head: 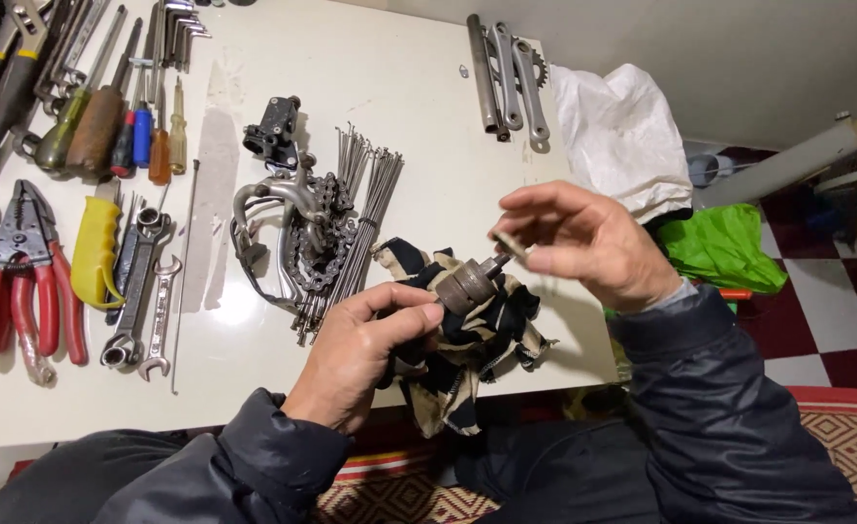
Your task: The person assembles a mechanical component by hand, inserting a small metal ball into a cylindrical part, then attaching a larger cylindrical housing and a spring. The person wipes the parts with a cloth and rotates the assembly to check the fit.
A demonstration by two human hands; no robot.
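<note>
- Left hand [360, 349], lower centre of frame: fingers curled shut around a dark, greasy cylindrical metal hub part [467, 284], gripped through a black-and-cream striped rag [467, 349].
- Right hand [583, 243], right of centre: thumb and forefinger pinched on a small flat grey metal piece [511, 245], just beside the short axle end [495, 262] jutting from the hub part; other fingers spread loose.
- Best done, by judgement: cylinder kept steady in the rag, small piece brought square to the axle, no forcing.
- Centre of white table [399, 87]: bicycle chain [323, 243], bundle of thin steel spokes [365, 213].
- Left edge: red-handled pliers [21, 281], steel spanners [142, 291].
</note>
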